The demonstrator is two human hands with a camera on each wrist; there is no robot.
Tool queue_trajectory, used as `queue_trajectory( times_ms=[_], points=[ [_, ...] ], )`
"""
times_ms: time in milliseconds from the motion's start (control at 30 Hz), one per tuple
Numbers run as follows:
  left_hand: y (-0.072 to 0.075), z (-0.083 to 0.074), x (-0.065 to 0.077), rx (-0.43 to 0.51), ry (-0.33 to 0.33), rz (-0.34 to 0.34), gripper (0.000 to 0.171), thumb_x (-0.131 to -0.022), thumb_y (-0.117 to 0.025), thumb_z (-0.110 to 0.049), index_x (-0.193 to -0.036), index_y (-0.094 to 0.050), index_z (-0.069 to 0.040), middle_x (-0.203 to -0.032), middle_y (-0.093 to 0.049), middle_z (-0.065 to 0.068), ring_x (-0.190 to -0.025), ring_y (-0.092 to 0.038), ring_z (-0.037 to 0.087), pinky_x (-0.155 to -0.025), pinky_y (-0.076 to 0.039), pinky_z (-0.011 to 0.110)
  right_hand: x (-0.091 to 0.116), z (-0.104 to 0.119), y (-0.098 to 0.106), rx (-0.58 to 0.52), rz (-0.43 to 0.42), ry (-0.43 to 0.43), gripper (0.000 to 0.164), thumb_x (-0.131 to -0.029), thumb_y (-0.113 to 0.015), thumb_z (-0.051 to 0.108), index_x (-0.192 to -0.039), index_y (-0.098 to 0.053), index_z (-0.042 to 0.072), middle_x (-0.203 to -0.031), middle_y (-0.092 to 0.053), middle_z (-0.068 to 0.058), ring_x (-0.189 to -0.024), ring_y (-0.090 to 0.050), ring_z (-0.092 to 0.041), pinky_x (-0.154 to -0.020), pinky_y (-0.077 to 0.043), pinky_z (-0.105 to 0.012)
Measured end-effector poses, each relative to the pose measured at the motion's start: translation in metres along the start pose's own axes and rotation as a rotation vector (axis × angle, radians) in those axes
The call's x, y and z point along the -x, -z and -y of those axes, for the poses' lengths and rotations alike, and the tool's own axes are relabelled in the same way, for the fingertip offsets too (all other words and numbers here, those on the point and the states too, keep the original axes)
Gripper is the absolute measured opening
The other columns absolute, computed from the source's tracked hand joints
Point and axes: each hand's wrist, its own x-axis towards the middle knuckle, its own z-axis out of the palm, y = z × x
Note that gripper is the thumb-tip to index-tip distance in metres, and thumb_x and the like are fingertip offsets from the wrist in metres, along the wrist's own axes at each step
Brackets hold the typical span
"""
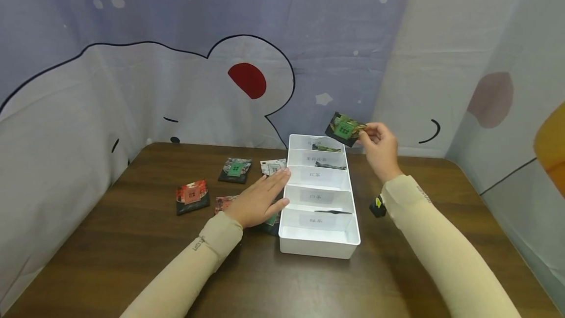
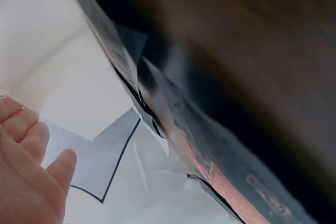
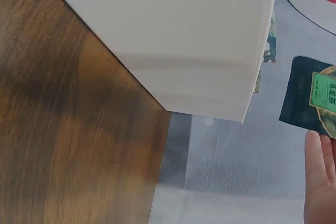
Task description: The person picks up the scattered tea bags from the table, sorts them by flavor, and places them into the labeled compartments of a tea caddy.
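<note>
Nearest me, the white box point(image 1: 315, 249) sits on the worktop point(image 1: 247, 283) between the hands, its long axis running away from me. The left hand point(image 1: 260, 198) is released, palm down, fingers straight and angled to the box's left wall; I can't tell whether they press it. A red packet point(image 1: 223, 202) lies partly hidden by that hand, and an orange-red packet point(image 1: 192, 198) sits out to its left. Just beyond its fingers lie a white packet point(image 1: 271, 166) and, further left, a grey packet point(image 1: 235, 170). Farther out, my right hand point(image 1: 380, 148) pinches the green-labelled packet point(image 1: 343, 129) by its right edge, raised near the box's far right corner. I see its label facing me; its long axis points leftward from the fingertips, tilting slightly upward. Patterned cloth point(image 1: 176, 92) hangs behind both hands.
</note>
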Motion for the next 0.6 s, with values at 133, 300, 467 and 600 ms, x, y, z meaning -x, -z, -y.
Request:
queue_trajectory(
  times_ms=[133, 300, 467, 600],
  points=[
    [-0.001, 0.001, 0.000, -0.006, -0.006, 0.000, 0.070, -0.108, -0.041, -0.045, -0.162, -0.019, -0.007, -0.168, -0.018, 0.007, -0.155, -0.016, 0.022, -0.125, -0.017, 0.051, -0.005, -0.012, -0.007, -0.027, 0.001, 0.003, 0.018, -0.096, -0.058, -0.007, -0.110, -0.057, -0.019, -0.094, -0.061, -0.016, -0.077, -0.066, -0.010, -0.075, -0.060, -0.021],
    [-0.002, 0.001, 0.000, -0.014, 0.001, 0.002, 0.070, -0.108, -0.040, -0.046, -0.162, -0.019, -0.008, -0.168, -0.018, 0.006, -0.155, -0.017, 0.021, -0.124, -0.018, 0.051, -0.006, -0.019, -0.013, -0.047, 0.024, -0.003, 0.011, -0.093, -0.059, -0.008, -0.104, -0.059, -0.013, -0.091, -0.063, -0.011, -0.078, -0.067, -0.014, -0.075, -0.061, -0.025],
    [-0.003, 0.002, 0.000, -0.015, -0.002, 0.000, 0.069, -0.108, -0.040, -0.046, -0.162, -0.019, -0.008, -0.168, -0.018, 0.006, -0.155, -0.017, 0.022, -0.125, -0.018, 0.051, -0.007, -0.021, -0.015, 0.076, 0.087, -0.017, 0.012, -0.095, -0.059, -0.005, -0.106, -0.061, -0.010, -0.096, -0.065, -0.015, -0.084, -0.066, -0.017, -0.074, -0.060, -0.021],
    [-0.003, 0.003, 0.000, -0.010, -0.007, -0.007, 0.069, -0.108, -0.041, -0.045, -0.162, -0.019, -0.008, -0.168, -0.018, 0.006, -0.155, -0.017, 0.021, -0.124, -0.019, 0.052, -0.007, -0.021, -0.015, 0.237, 0.167, -0.023, 0.017, -0.099, -0.059, 0.001, -0.114, -0.061, -0.009, -0.107, -0.065, -0.022, -0.094, -0.066, -0.025, -0.076, -0.056, -0.020]
  ],
)
